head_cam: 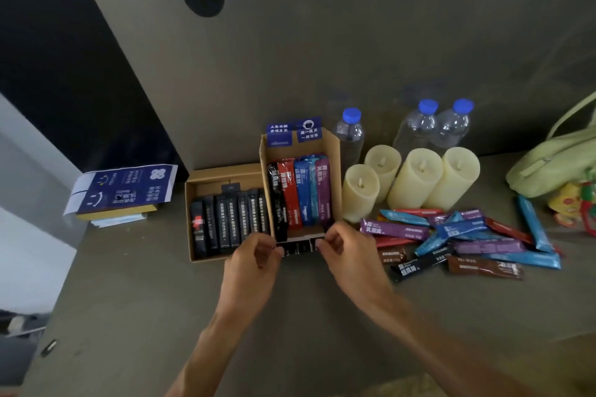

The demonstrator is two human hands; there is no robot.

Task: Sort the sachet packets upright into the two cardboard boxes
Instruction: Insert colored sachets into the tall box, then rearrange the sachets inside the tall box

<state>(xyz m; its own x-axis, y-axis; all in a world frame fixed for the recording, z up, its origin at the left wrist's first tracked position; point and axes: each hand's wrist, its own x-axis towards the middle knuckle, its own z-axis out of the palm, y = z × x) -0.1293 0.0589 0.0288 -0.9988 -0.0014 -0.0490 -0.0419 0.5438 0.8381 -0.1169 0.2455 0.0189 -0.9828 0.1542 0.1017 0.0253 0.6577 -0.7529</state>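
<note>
Shows black sachet [297, 248] pinched at both ends, btwn left grip [253, 259] and right grip [344, 251], held level just in front of tall box [334, 171], beside low box [225, 172]. Prob. handles light, thin, floppy, w/ slick foil; best taken by flat sealed end seams, then tipped upright. Leaves loose sachets [467, 229] heaped on tabletop [161, 300], right of boxes.

Two boxes [225, 172] touch side by side on the desk [145, 300], sachets [300, 193] upright in both. Right of them stand candles [416, 177], bottles [419, 126] behind those, loose sachets [458, 235] before them. A bag [554, 164] lies far right, booklets [122, 190] far left.
</note>
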